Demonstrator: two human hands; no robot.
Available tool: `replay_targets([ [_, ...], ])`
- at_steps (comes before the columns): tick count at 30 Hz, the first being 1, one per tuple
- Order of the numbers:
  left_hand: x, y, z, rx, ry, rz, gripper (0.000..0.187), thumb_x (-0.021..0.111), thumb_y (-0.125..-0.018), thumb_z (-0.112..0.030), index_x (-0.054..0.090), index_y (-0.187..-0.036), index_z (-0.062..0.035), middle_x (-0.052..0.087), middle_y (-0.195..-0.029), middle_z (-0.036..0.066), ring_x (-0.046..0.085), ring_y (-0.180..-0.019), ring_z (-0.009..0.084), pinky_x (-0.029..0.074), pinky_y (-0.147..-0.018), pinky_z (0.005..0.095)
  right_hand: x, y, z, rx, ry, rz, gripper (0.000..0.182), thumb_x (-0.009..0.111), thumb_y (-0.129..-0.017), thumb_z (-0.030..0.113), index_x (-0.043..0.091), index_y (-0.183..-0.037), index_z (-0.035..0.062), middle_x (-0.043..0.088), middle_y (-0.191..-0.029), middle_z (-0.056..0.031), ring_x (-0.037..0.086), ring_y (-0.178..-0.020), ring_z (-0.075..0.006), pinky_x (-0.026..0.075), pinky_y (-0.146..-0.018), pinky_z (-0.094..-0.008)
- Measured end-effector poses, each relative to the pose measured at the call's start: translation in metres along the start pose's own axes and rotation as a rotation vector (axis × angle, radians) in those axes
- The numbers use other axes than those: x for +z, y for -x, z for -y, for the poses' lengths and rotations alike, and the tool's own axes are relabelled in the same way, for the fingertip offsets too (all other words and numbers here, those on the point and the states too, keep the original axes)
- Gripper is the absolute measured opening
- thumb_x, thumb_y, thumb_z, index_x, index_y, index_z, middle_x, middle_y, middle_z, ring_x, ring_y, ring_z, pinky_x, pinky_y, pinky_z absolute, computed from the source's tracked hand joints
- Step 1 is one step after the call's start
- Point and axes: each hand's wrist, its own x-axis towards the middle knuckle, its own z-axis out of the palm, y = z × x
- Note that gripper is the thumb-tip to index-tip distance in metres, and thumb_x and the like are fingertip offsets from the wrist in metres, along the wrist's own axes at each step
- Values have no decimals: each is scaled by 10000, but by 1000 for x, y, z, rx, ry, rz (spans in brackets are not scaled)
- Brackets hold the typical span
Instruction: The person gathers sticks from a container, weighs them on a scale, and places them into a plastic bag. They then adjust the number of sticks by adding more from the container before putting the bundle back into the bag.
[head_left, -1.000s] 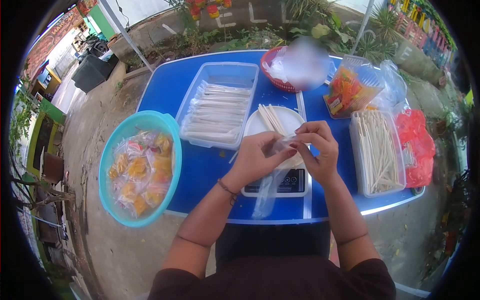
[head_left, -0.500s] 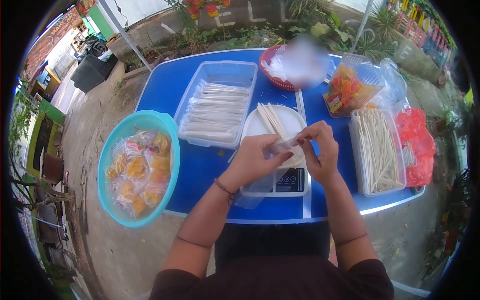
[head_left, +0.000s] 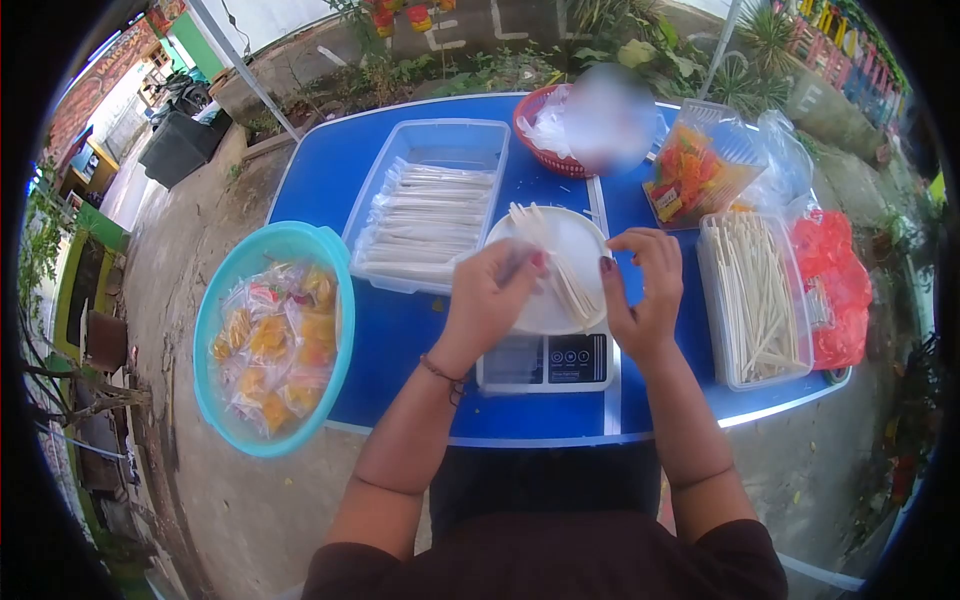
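My left hand point(head_left: 492, 293) is closed in a pinch over the left side of a white kitchen scale point(head_left: 480, 375). A thin clear plastic sleeve point(head_left: 537, 228), smeared by motion, shows beyond its fingertips. Several pale thin sticks point(head_left: 572, 292) lie in a bundle on the scale's round plate point(head_left: 590, 240), partly behind the sleeve. My right hand point(head_left: 648, 290) hovers at the plate's right edge, thumb and fingers apart, with nothing visible between them.
A clear tub point(head_left: 428, 130) of wrapped sticks stands behind left, a turquoise basin point(head_left: 345, 350) of bagged snacks at left. A tub of loose sticks point(head_left: 755, 300) and red plastic bag point(head_left: 840, 290) are at right. Behind stand a red basket point(head_left: 545, 155) and clear container point(head_left: 715, 120).
My left hand has moved slightly left and up, and the sleeve that hung below it now shows above. My right hand has let go of the sleeve and spread its fingers.
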Motion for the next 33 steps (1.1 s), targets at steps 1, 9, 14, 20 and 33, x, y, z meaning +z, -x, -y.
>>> replay_targets([
  [1, -3, -2, 1, 9, 34, -78, 171, 558, -970, -129, 648, -1006, 12, 689, -851, 76, 646, -750, 113, 501, -661, 251, 0, 2, 0, -2, 76, 90, 155, 697, -722, 92, 614, -848, 58, 610, -841, -99, 538, -840, -272, 377, -744, -372],
  [9, -4, -7, 7, -89, 350, -78, 272, 461, -1009, -163, 587, -1147, 35, 662, -1120, 172, 678, -962, 205, 547, -811, 292, 11, 17, 15, -4, 385, 324, 174, 728, -733, 222, 622, -746, 84, 600, -756, -42, 527, -765, -227, 341, -700, -368],
  [14, -6, -8, 12, -97, 340, -46, 288, 452, -1009, -148, 564, -1178, 57, 644, -1162, 195, 671, -1005, 229, 551, -865, 314, 17, 22, 9, 35, 306, 274, 131, 705, -752, 178, 615, -724, 87, 607, -701, -33, 539, -717, -218, 344, -698, -366],
  [20, -5, -8, 9, -135, 382, -41, 295, 447, -1008, -135, 549, -1195, 68, 627, -1188, 208, 671, -1007, 240, 551, -886, 323, 16, 21, 4, 53, 229, 205, 86, 692, -767, 127, 626, -724, 90, 630, -692, -22, 549, -688, -204, 348, -692, -354],
  [33, -2, -7, 2, -161, 533, 100, 262, 508, -995, -146, 591, -1165, 35, 627, -1216, 152, 645, -1056, 220, 524, -946, 361, 16, 16, 9, -46, 79, 135, 75, 756, -726, 120, 692, -765, 107, 643, -700, 11, 555, -677, -175, 346, -704, -330],
])
